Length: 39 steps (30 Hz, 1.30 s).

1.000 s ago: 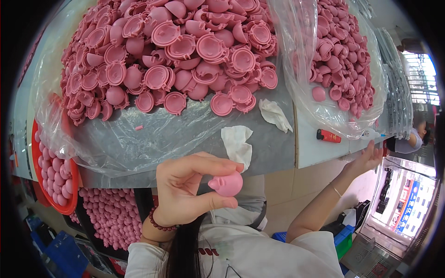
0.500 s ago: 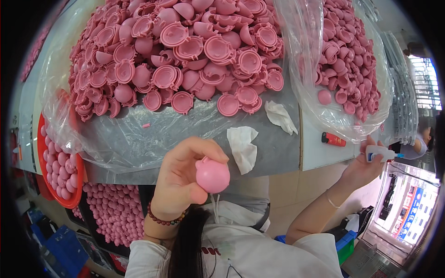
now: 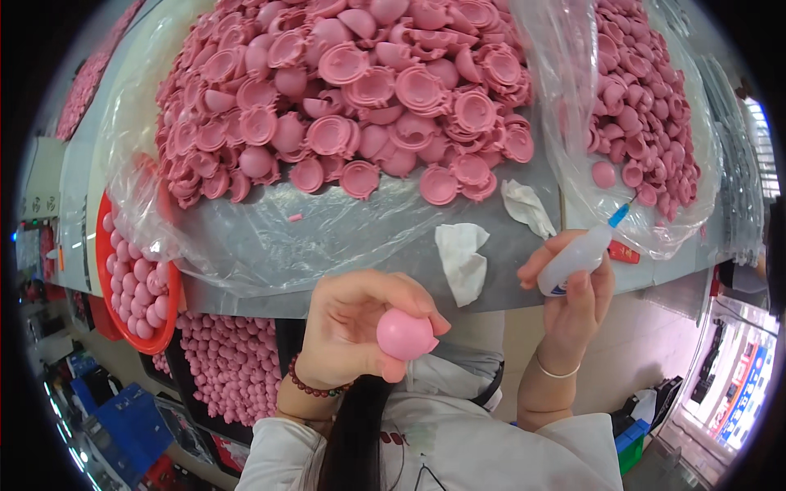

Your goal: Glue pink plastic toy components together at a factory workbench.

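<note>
A round pink plastic ball [image 3: 404, 334] with small tabs is pinched between the thumb and fingers of my left hand [image 3: 348, 323], near the front edge of the table. To the right, my right hand [image 3: 577, 307] is closed around a white squeeze bottle [image 3: 577, 260] with a blue needle tip that points up and away. Beyond my hands lies a big heap of pink hollow half shells [image 3: 344, 90] on clear plastic sheeting. A second heap of smaller pink half shells [image 3: 643, 106] lies at the right on its own plastic.
An orange-red basket [image 3: 169, 327] of pink balls stands at the left, above a dark crate of more pink balls [image 3: 229, 368]. Two crumpled white tissues, one nearer [image 3: 463, 260] and one farther [image 3: 526, 206], lie beside a red lighter [image 3: 625, 252].
My right hand has come in from the far right toward the middle with the bottle, whose tip has tilted upward. The ball in my left hand has turned. The whole view has shifted slightly.
</note>
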Available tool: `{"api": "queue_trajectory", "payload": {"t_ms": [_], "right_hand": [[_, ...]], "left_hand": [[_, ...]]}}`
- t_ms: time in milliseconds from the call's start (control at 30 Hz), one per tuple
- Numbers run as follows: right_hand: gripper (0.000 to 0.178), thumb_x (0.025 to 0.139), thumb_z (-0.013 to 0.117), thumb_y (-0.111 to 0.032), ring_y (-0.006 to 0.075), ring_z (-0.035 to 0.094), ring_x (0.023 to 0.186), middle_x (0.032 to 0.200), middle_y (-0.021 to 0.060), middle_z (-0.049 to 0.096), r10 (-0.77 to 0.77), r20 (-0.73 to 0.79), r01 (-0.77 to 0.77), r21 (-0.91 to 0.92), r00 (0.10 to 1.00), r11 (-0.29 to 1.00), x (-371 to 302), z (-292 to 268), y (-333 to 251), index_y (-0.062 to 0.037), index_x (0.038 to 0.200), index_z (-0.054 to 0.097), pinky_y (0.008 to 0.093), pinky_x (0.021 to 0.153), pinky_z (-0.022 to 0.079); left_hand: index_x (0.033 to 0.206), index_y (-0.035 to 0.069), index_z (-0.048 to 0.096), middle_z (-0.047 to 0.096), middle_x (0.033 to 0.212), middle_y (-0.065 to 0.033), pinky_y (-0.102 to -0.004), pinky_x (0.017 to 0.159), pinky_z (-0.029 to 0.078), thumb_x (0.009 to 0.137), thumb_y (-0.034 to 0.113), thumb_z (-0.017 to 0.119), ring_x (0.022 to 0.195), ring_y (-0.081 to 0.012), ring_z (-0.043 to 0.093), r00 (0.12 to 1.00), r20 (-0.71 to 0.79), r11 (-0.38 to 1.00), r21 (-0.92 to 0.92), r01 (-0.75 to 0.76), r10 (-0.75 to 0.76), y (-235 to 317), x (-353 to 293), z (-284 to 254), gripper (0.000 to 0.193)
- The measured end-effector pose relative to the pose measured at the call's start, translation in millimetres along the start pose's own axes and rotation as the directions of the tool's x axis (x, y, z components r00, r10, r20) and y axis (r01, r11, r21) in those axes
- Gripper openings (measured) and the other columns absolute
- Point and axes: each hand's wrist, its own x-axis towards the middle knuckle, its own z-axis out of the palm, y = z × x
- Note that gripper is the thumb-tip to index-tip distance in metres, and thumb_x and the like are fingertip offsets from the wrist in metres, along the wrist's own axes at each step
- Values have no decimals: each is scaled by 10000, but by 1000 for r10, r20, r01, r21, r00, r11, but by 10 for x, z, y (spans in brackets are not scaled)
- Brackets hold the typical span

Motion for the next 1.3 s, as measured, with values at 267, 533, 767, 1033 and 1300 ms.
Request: {"api": "queue_trajectory", "payload": {"t_ms": [267, 533, 767, 1033, 1300], "right_hand": [[347, 804, 458, -243, 281, 479, 974, 1038, 261, 474, 3, 129, 14, -129, 992, 991, 122, 2, -19, 80, 933, 459, 316, 827, 382], [349, 810, 460, -252, 338, 447, 1039, 1069, 285, 456, -13, 150, 18, -30, 989, 999, 113, -1, 11, 68, 946, 460, 380, 869, 368], [374, 815, 466, -276, 314, 537, 873, 965, 251, 513, -11, 97, 12, -11, 995, 1000, 63, 5, -6, 67, 963, 445, 353, 748, 422], [393, 800, 490, -309, 235, 516, 683, 803, 162, 520, 14, 9, -15, 82, 1000, 996, -34, -46, 52, 43, 967, 437, 295, 569, 411], [431, 798, 467, -362, 234, 505, 584, 778, 174, 536, 80, 53, -90, 219, 995, 972, -44, 120, -82, 44, 941, 491, 260, 495, 416]], "left_hand": [[965, -27, 512, 574, 932, -143, -293, 724, 432, 769, 135, 566, 824, -216, 545, 436, -171, 167, 985, 48, 884, 727, -376, -609, 260], [1171, -48, 387, 452, 1184, -124, -284, 942, 282, 876, 170, 376, 1103, -207, 410, 744, -218, -341, 784, 519, 631, 1198, -680, -1201, 367], [1111, -33, 452, 519, 1084, -102, -293, 868, 364, 820, 119, 486, 1007, -213, 491, 407, -291, 126, 914, 387, 866, 1088, -317, -844, 330], [744, 62, 563, 531, 790, -90, -356, 666, 384, 628, 110, 645, 772, -251, 500, 802, -31, -378, 871, 315, 597, 761, 138, -555, 150], [785, 40, 469, 512, 893, -101, -308, 650, 414, 714, 30, 581, 731, -231, 511, 665, 69, 82, 978, -193, 744, 701, 24, -372, 133]]}}
